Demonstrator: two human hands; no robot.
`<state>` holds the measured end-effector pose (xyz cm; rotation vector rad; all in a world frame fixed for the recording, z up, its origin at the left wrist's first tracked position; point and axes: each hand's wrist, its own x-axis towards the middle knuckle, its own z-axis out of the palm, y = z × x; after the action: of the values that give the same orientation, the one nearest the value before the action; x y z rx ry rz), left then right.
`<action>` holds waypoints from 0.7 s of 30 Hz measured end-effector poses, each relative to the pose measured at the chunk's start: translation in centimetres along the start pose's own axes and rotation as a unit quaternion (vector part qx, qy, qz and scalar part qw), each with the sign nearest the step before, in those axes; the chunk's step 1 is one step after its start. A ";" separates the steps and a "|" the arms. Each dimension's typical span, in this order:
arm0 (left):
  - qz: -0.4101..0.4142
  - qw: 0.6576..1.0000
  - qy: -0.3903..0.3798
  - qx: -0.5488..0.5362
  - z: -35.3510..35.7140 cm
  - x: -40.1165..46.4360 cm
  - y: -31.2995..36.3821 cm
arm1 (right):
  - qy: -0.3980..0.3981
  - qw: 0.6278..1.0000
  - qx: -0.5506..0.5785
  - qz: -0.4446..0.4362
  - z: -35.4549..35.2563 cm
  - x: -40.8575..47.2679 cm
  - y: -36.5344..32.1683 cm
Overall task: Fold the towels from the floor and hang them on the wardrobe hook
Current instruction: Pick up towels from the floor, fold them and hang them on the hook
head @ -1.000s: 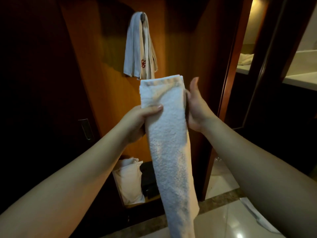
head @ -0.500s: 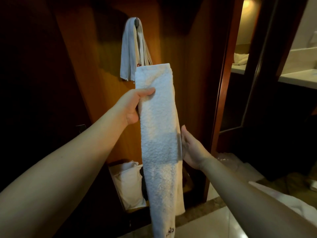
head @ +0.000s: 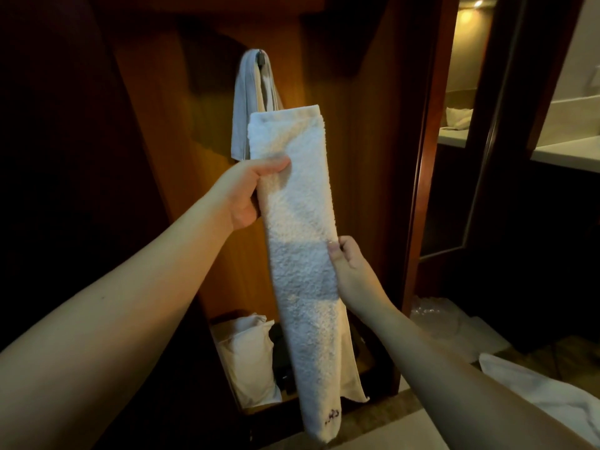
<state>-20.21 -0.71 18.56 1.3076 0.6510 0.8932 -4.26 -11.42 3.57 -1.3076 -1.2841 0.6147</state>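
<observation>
Change: since half a second ago the right hand [head: 352, 271] has come up along the towel's right edge and now pinches it, where before it lay flat against the side; the left hand's grasp is as it was.
Left hand: the left hand [head: 246, 193], left of centre, grips the folded towel [head: 302, 248] near its top, thumb laid across the front face, the other fingers hidden behind the cloth.
Right hand: just right of centre, thumb on the front of the right edge at about mid-length, fingers curled behind, grasping the towel.
Folded towel: a long narrow white strip held upright down the middle of the frame, its top edge level below the hook, its lower end hanging near the bottom edge with a small dark mark on it; a loose layer shows behind on the lower right.
Floor: another white towel [head: 535, 394] lies at lower right, partly behind the right forearm.
Wardrobe bottom: a pale cloth bag [head: 246, 355] sits at lower centre-left.
Hook: the wardrobe hook [head: 260, 58], upper centre on the wooden back panel [head: 181, 157], already carries hung towels [head: 245, 102], their lower part hidden behind the held one.
Far right: a lit counter [head: 565, 154] shows through the doorway.
</observation>
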 end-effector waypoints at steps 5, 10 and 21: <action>0.026 0.999 -0.017 0.006 0.3 -0.5 0.5 | -0.008 1.000 0.012 0.001 0.2 0.2 -0.3; 0.040 0.999 -0.016 -0.009 0.0 -0.6 0.6 | 0.019 0.994 0.104 -0.003 -0.3 0.4 -0.9; 0.054 0.998 0.017 -0.041 0.9 -0.9 0.3 | -0.062 0.990 0.125 -0.009 -0.9 -0.5 -1.6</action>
<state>-20.01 -1.90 18.91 1.2645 0.5685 1.0225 -4.09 -12.54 5.06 -1.0628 -1.2724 0.8270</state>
